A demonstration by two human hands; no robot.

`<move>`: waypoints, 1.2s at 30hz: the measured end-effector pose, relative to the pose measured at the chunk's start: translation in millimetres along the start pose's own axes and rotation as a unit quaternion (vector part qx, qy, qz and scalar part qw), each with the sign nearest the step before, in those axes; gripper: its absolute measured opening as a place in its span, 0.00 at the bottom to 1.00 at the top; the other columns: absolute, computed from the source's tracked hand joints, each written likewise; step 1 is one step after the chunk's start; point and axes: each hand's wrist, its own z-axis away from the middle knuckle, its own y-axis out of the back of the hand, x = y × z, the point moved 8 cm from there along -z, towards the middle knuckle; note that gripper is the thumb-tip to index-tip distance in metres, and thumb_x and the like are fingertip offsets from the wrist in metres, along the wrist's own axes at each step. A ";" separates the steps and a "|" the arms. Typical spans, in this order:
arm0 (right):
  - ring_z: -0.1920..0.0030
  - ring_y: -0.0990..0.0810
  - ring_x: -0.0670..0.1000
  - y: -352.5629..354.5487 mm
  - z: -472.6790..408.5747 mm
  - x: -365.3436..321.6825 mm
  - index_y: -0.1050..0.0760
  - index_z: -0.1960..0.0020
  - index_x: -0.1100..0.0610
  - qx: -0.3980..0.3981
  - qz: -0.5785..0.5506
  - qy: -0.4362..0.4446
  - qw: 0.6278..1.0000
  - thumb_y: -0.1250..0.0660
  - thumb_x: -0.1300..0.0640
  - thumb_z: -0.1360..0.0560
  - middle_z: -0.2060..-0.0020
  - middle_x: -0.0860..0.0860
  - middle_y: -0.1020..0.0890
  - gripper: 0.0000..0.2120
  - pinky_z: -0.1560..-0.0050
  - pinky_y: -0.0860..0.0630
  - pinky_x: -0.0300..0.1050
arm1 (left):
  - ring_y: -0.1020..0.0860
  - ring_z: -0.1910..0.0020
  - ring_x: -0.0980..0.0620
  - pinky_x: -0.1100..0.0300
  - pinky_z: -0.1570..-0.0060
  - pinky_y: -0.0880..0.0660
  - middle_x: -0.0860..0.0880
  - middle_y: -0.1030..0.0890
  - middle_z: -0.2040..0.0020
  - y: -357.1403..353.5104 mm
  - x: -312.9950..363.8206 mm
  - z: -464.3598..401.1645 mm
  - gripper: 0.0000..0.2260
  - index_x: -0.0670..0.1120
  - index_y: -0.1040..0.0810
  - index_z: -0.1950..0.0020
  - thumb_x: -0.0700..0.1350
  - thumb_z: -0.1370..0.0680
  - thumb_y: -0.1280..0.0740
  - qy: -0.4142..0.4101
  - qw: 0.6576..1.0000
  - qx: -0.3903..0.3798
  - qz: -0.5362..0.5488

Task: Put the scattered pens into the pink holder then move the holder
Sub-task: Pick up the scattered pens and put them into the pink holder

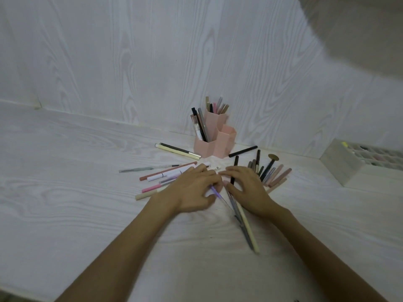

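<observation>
Left hand (194,190) and right hand (246,188) rest on scattered pens (165,173).

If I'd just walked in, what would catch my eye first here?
Probably the pink holder at the back against the wall, two of its cups already bristling with pens. In front of it, loose pens fan across the pale table, with the left hand and right hand pressed among them.

A home desk or vanity corner: a white wood-grain tabletop (65,192) meets matching wall panels (130,62), with a compartmented organiser box (340,164) right of the pink holder (214,138).
</observation>
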 end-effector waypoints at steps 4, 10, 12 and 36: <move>0.35 0.30 0.49 -2.1 -4.0 4.9 0.24 0.38 0.48 0.025 0.006 0.009 1.000 0.40 0.49 0.21 0.38 0.48 0.23 0.14 0.32 0.37 0.51 | 0.36 0.55 0.59 0.61 0.57 0.38 0.58 0.22 0.55 1.5 -2.0 0.2 0.06 0.57 0.24 0.51 0.48 0.26 0.35 0.008 1.000 0.007 0.003; 0.38 0.28 0.49 -1.3 -3.1 9.4 0.21 0.41 0.49 0.063 -0.011 0.020 0.998 0.38 0.48 0.22 0.41 0.48 0.21 0.13 0.35 0.32 0.49 | 0.31 0.56 0.61 0.63 0.54 0.30 0.58 0.19 0.53 12.8 3.3 -1.5 0.09 0.56 0.19 0.47 0.46 0.23 0.35 -0.026 0.998 0.059 -0.001; 0.38 0.28 0.49 -1.0 -3.7 11.9 0.21 0.41 0.48 0.062 -0.011 0.021 0.998 0.39 0.47 0.22 0.41 0.48 0.21 0.14 0.36 0.32 0.49 | 0.25 0.53 0.59 0.64 0.52 0.28 0.59 0.19 0.52 22.9 -2.9 -5.2 0.10 0.55 0.19 0.44 0.45 0.23 0.34 0.029 0.987 0.098 0.126; 0.35 0.32 0.46 -3.0 -4.2 19.2 0.22 0.42 0.46 0.067 -0.069 0.015 0.995 0.39 0.45 0.23 0.39 0.45 0.23 0.14 0.33 0.36 0.45 | 0.23 0.57 0.54 0.60 0.61 0.33 0.55 0.19 0.58 127.9 -61.2 -148.5 0.09 0.51 0.18 0.56 0.53 0.32 0.26 0.274 0.946 0.175 -0.006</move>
